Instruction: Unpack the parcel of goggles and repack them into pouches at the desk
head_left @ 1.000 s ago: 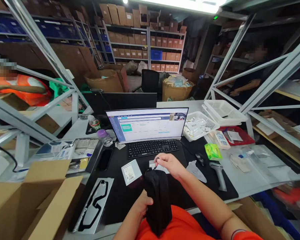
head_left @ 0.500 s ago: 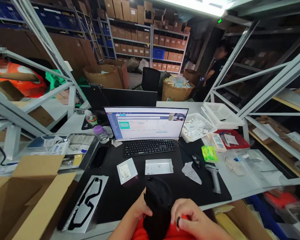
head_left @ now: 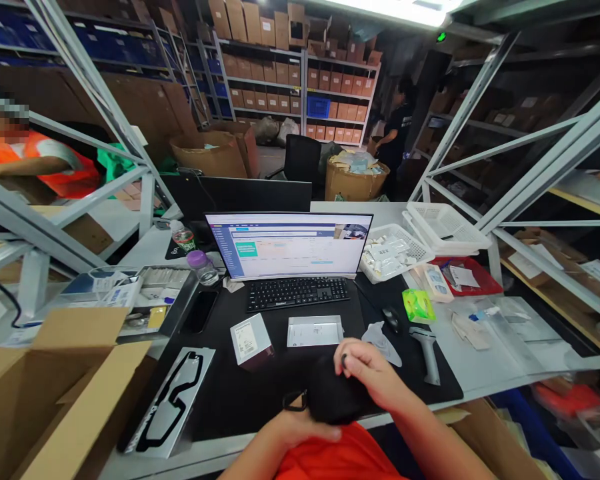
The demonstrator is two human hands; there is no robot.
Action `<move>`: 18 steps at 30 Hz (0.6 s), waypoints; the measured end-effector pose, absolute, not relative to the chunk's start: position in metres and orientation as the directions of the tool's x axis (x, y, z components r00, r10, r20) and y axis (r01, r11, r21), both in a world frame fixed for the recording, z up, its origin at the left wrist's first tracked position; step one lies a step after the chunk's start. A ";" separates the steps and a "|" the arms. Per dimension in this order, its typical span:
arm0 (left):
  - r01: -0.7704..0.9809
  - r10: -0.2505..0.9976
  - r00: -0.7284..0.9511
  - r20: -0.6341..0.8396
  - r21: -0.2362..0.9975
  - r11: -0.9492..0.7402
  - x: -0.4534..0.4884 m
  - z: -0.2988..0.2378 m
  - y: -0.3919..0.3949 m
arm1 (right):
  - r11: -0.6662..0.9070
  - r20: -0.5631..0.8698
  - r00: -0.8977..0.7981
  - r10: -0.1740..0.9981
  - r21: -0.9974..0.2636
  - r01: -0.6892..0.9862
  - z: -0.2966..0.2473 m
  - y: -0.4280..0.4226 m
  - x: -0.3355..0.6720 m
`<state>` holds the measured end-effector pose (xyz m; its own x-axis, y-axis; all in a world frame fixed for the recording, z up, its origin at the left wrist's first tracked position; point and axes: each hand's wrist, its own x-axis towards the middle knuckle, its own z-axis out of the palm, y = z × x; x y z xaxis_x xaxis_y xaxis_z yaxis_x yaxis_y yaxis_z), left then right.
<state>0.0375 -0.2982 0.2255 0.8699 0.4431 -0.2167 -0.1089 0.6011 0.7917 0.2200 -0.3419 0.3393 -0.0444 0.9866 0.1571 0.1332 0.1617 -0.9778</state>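
Observation:
A black case [head_left: 335, 393] is held low over the desk's front edge, with a dark carabiner-like loop [head_left: 295, 401] at its left end. My left hand [head_left: 305, 428] is closed on the case's lower left side, thumb along its bottom. At the case's upper right, my right hand [head_left: 373, 375] has its fingers curled and pinched, overlapping the case. A small dark round thing [head_left: 344, 360] shows at these fingertips; whether it is held or worn is unclear. Behind the case lie a shallow white tray-like box [head_left: 315, 331] and a small labelled white box [head_left: 251, 338].
A white box with a goggle outline [head_left: 173, 400] lies left, beside an open cardboard carton [head_left: 80, 400]. Keyboard [head_left: 297, 293] and monitor [head_left: 290, 250] stand behind. To the right are a mouse [head_left: 391, 320], a scanner [head_left: 427, 353] and a white basket [head_left: 395, 257]. Two people are beyond.
The black case has tilted from upright to lying sideways and shifted right. My right hand has moved up and forward onto its upper edge. The loop now shows at the left.

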 end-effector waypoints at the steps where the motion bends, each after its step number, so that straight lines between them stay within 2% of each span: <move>1: -0.101 0.397 0.891 -0.219 0.758 0.644 0.027 0.225 -0.299 | 0.170 0.153 -0.112 0.982 -0.972 0.164 0.340 -0.344 0.214; 5: -0.134 0.297 0.928 -0.226 0.540 0.831 -0.017 0.229 -0.289 | 0.281 0.223 -0.341 0.913 -0.951 0.130 0.328 -0.353 0.178; 8: -0.023 0.244 0.929 -0.278 0.614 0.789 -0.033 0.232 -0.272 | 0.356 0.288 -0.472 0.833 -0.933 0.058 0.320 -0.352 0.158; 11: 0.137 0.150 0.933 -0.328 0.706 0.694 -0.031 0.236 -0.255 | 0.319 0.256 -0.442 0.860 -0.945 0.075 0.320 -0.346 0.151; 14: 0.189 0.084 0.944 -0.320 0.731 0.656 -0.023 0.243 -0.248 | 0.341 0.276 -0.316 0.908 -0.924 0.173 0.325 -0.343 0.153; 16: 0.165 0.095 0.945 -0.313 0.706 0.688 -0.020 0.245 -0.252 | 0.384 0.312 -0.268 0.911 -0.879 0.282 0.331 -0.345 0.156; 18: 0.116 0.143 0.935 -0.326 0.658 0.744 -0.020 0.241 -0.260 | 0.424 0.332 -0.289 0.898 -0.826 0.371 0.339 -0.347 0.159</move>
